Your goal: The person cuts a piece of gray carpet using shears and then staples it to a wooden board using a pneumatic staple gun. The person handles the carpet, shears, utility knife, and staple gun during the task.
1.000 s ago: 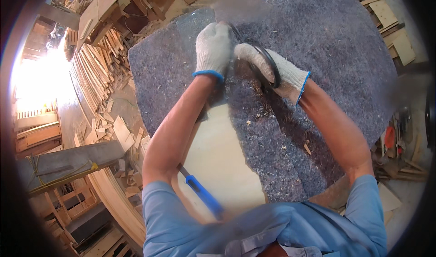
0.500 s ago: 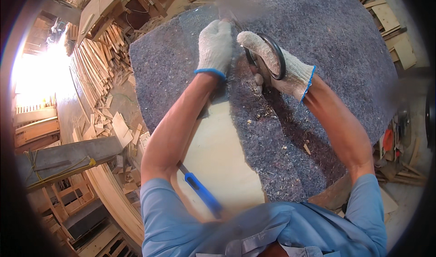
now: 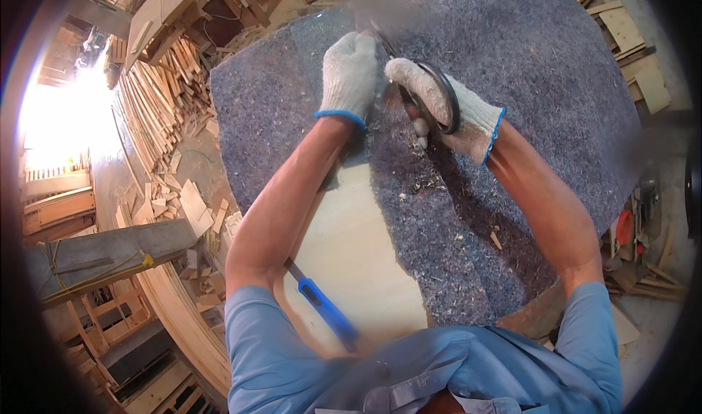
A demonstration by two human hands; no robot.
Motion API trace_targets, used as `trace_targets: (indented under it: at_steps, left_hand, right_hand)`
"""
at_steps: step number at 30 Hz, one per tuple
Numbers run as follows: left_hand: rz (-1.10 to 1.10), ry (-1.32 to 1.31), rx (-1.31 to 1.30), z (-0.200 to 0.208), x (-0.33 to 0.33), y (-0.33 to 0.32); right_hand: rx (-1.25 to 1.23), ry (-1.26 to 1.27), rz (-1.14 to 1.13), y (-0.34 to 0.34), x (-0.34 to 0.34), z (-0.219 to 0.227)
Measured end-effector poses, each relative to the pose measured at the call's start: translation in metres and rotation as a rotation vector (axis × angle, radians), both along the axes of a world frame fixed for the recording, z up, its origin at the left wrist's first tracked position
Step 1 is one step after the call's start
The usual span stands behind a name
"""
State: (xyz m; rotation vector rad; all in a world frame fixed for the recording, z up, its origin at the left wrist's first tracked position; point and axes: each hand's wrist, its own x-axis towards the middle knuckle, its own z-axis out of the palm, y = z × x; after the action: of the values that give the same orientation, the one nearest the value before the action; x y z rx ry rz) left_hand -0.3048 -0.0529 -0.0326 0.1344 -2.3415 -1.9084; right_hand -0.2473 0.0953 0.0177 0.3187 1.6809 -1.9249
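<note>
A large sheet of grey-blue felt spreads out in front of me. My left hand, in a white knit glove with a blue cuff, is closed on the felt along a cut edge. Just right of it, my gloved right hand grips scissors, their black handle loop around the thumb. The blades point away between the hands; a blurred smudge obscures their tips. Nearer me, a pale plywood board shows beside the felt's edge. On it lies a blue-handled utility knife, partly hidden under my left forearm.
Wood scraps and shavings dot the felt. Stacked wood strips and offcuts lie on the floor to the left, near a grey beam with yellow cord. More boards are at the right, with red-handled tools below.
The right hand and scissors have shifted very slightly, with the handle loop turned a little. My left hand keeps its hold on the felt, nearly still.
</note>
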Motion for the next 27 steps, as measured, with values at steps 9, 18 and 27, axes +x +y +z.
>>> trace_targets:
  at_steps: [9,18,27]
  left_hand:
    - [-0.044,0.016,0.015,-0.009,-0.005,-0.001]
    - [-0.055,-0.015,0.138,0.0,0.002,-0.001]
    - [-0.068,0.027,0.104,-0.009,-0.003,-0.004]
  right_hand:
    - [-0.063,-0.012,0.129,0.018,-0.011,-0.01]
    - [0.04,0.112,0.08,0.001,-0.007,0.0]
    - [0.006,0.132,0.156,0.013,-0.009,-0.008]
